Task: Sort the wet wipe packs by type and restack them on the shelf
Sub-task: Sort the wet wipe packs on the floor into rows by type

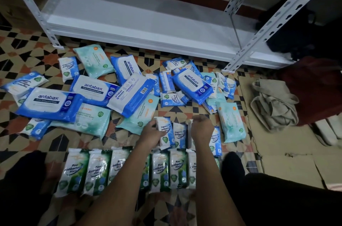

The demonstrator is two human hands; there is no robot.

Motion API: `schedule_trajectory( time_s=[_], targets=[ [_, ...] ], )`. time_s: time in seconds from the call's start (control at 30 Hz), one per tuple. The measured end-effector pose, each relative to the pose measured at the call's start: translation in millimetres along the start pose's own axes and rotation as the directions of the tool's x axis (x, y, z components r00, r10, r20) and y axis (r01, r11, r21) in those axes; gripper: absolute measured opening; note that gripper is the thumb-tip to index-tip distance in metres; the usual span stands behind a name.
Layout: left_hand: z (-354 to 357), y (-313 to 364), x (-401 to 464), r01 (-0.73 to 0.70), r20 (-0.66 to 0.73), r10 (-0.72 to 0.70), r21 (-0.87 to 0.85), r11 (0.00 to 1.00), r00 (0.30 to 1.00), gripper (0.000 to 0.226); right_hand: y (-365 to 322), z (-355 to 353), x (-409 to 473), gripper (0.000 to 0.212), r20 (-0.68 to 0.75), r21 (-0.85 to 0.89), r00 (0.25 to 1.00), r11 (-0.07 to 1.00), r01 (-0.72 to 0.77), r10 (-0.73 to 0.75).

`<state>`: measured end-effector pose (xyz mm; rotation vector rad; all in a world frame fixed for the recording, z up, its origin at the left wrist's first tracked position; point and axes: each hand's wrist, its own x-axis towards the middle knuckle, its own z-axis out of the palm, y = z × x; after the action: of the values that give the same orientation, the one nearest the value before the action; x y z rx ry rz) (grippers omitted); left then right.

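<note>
Sorting is going on at floor level, w/ packs grouped by type before anything goes up. Left hand (151, 134) is gripping a small blue fragrance-free pack (165, 132), fingers wrapped round its left edge, holding it upright beside two more of the same type (179, 135). Right hand (201, 127) is curled over the top of that short row; fingers look closed, but can't tell what, if anything, they're pinching. Another blue one (215, 140) is lying just right of the wrist.

Nearer the person, a row of green pine packs (161, 169) is already lined up, forearms crossing over it. Rest is lying jumbled further out: big antabax packs (50, 103), pale teal packs (232, 121), more small blue ones. Shelf (148, 22) is standing bare so far.

Risks, as I judge them: upright blue packs are soft and narrow, so a nudge from either wrist could be toppling the row, or a forearm dragging across could be scattering the pine row. Small blue packs are also hiding under bigger ones in the pile, so some could be getting missed or mixed in w/ the wrong type.
</note>
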<state>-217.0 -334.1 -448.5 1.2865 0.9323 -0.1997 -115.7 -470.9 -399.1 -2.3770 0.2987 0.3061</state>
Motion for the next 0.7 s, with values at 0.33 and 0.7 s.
schedule_trajectory(
  time_s=[0.33,0.7],
  targets=[
    [62.9,8.3,9.7,-0.172,0.059,0.164,0.469,0.867,0.985,0.043,13.7,-4.3,-1.6,0.025,0.018,0.074,1.000,0.997,0.003,-0.004],
    [48.1,-8.6,12.5,0.037,-0.220,0.268,0.832,0.553,0.938,0.054,36.0,11.0,-2.4,0.057,0.109,-0.376,0.993,0.923,0.083,-0.045]
  ],
)
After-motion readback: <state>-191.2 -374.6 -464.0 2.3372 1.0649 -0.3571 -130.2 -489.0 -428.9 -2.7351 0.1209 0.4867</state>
